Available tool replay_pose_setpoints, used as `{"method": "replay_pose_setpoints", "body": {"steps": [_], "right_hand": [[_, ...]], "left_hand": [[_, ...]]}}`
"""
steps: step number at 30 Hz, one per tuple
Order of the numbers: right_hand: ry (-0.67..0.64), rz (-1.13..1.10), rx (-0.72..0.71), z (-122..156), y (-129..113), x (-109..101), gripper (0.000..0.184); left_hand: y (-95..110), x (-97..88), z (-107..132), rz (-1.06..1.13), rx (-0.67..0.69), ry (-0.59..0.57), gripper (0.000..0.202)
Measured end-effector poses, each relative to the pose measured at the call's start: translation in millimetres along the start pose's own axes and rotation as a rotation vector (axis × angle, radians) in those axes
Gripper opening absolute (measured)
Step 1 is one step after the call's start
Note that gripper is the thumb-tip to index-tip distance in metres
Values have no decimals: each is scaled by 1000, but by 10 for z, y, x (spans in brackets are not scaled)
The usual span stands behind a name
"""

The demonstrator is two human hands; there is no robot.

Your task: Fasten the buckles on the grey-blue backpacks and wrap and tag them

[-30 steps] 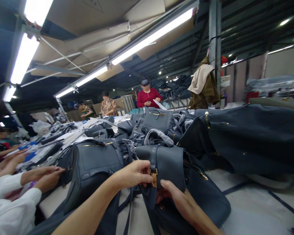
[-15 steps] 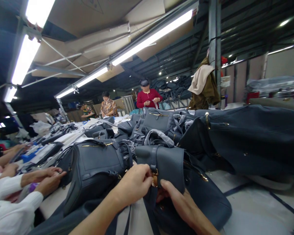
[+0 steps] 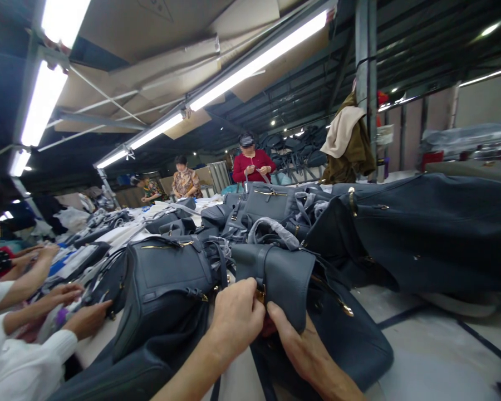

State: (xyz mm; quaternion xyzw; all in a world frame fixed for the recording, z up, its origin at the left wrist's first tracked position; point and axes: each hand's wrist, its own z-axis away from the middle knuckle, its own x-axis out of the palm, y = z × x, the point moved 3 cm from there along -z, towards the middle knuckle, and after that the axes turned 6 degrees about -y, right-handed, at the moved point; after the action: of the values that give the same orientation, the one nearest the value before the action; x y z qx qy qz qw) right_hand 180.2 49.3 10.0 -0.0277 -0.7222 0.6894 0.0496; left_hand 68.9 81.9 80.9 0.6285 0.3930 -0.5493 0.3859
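Now the left hand (image 3: pixel 236 317) and the right hand (image 3: pixel 300 345) stay together, closed on the brass buckle (image 3: pixel 260 294) at the leather flap (image 3: pixel 275 278) of a dark grey handbag (image 3: pixel 342 351), which lies on the white worktable (image 3: pixel 426 345) beside other bags (image 3: pixel 167 278).

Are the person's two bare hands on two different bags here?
No, the left hand and right hand both close on one slate-grey leather bag flap, beside its small gold buckle.

Slate-blue leather handbag (image 3: pixel 275 284), brass-gold clasp (image 3: pixel 260 294). Far sweater (image 3: pixel 250 166) crimson; blouse (image 3: pixel 186 184) mottled tan and rust. Near sleeve (image 3: pixel 25 362) white. Hanging jacket (image 3: pixel 359 159) olive, draped cloth (image 3: pixel 342 125) cream.
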Motion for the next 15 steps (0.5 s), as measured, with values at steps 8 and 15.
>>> {"method": "replay_pose_setpoints", "body": {"steps": [8, 15], "right_hand": [[10, -354, 63, -189, 74, -69, 31], [-325, -571, 28, -166, -127, -98, 37]], "left_hand": [[-572, -244, 73, 288, -186, 264, 17], [-804, -266, 961, 827, 354, -256, 42]]}}
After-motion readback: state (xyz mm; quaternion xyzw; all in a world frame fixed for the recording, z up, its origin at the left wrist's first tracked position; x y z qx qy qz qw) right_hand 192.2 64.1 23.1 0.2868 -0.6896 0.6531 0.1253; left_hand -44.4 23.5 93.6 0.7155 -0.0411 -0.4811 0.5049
